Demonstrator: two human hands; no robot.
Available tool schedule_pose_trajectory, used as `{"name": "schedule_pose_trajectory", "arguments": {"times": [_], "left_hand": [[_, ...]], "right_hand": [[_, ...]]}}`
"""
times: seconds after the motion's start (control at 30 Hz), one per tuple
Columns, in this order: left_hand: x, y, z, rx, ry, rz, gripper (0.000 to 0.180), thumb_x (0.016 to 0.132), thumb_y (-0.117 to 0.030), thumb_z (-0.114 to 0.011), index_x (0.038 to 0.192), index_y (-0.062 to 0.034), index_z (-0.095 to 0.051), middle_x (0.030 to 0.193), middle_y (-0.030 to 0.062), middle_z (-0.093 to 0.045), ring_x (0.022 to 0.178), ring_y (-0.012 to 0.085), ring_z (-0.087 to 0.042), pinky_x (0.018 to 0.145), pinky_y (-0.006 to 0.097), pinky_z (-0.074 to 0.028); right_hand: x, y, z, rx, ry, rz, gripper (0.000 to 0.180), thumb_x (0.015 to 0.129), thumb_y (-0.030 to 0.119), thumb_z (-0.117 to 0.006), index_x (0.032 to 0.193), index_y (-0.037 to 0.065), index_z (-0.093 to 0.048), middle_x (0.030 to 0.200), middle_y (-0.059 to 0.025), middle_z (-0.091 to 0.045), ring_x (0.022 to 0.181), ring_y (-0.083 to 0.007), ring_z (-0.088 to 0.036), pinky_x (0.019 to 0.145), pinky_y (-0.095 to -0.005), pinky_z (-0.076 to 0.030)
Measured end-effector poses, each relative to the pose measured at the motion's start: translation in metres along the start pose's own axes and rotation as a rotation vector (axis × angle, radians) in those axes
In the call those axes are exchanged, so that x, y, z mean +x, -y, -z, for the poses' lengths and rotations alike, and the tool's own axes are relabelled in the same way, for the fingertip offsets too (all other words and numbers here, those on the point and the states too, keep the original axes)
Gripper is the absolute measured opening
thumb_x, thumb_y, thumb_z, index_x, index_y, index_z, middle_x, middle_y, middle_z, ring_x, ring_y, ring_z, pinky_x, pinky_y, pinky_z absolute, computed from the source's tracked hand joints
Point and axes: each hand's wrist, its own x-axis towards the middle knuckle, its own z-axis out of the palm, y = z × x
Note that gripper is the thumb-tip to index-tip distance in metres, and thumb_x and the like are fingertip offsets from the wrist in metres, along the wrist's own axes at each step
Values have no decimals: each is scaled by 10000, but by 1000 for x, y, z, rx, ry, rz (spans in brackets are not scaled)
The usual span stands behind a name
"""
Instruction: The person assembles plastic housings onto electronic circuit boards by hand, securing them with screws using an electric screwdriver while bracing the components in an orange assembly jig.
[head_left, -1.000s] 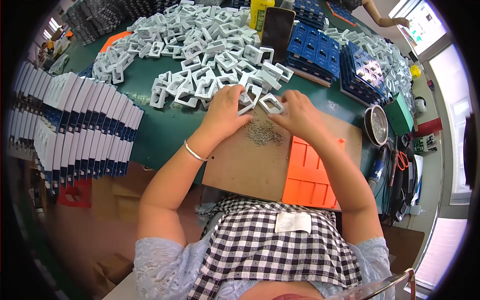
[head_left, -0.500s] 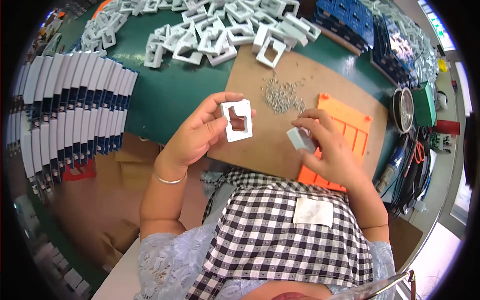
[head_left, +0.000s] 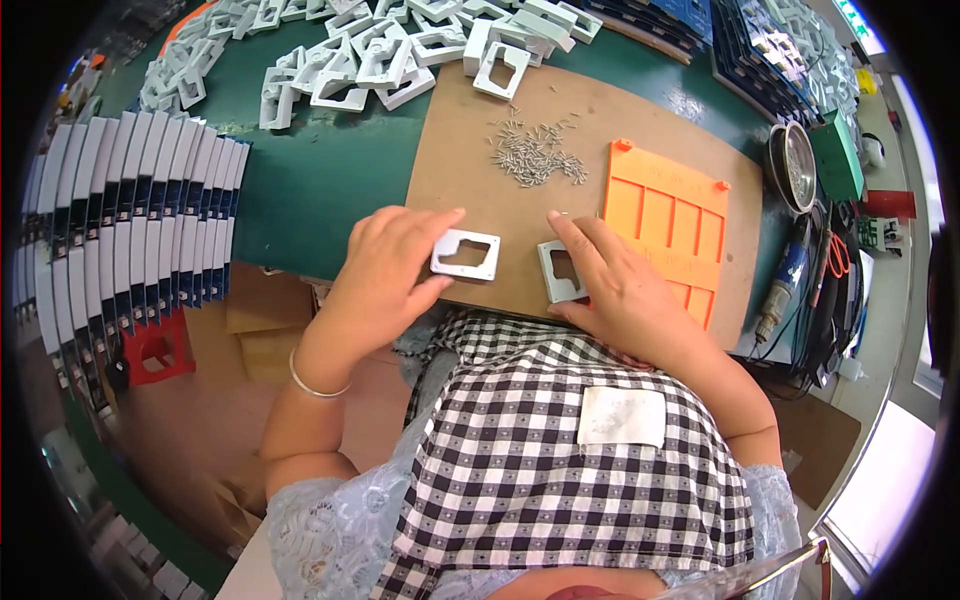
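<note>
White frame (head_left: 465,254) lies on the board (head_left: 470,150) near the tabletop's (head_left: 320,170) front edge, the left hand (head_left: 385,275) pinching it. Right hand (head_left: 620,290) presses flat on another frame (head_left: 562,271), beside pins (head_left: 535,155).

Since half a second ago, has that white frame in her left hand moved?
Yes. The white frame was held up in the left hand; now it lies flat on the brown board, nearer its front edge.

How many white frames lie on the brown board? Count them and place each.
3: one frame under the left hand, one by the right hand, one overlapping the board's far edge.
</note>
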Motion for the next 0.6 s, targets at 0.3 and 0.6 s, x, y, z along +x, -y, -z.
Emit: {"name": "schedule_pose_trajectory", "arguments": {"times": [0.3, 0.6], "left_hand": [[18, -31, -33, 239, 6, -150, 726, 680, -387, -792, 1298, -119, -522, 939, 44, -597, 904, 239, -537, 916, 417, -320], [110, 18, -2, 252, -245, -127, 387, 808, -173, -689, 1178, -114, -591, 921, 94, -619, 873, 320, -593, 758, 414, -486]], "right_hand": [[10, 0, -16, -203, -151, 100, 910, 646, 386, -801, 1399, 47, -419, 1065, -82, -554, 985, -263, -532, 847, -382, -435], [15, 6, -22, -118, -142, 108, 815, 720, 346, -775, 1389, 47, -421, 1300, -98, -494, 1108, -277, -497, 942, -406, -423]]}}
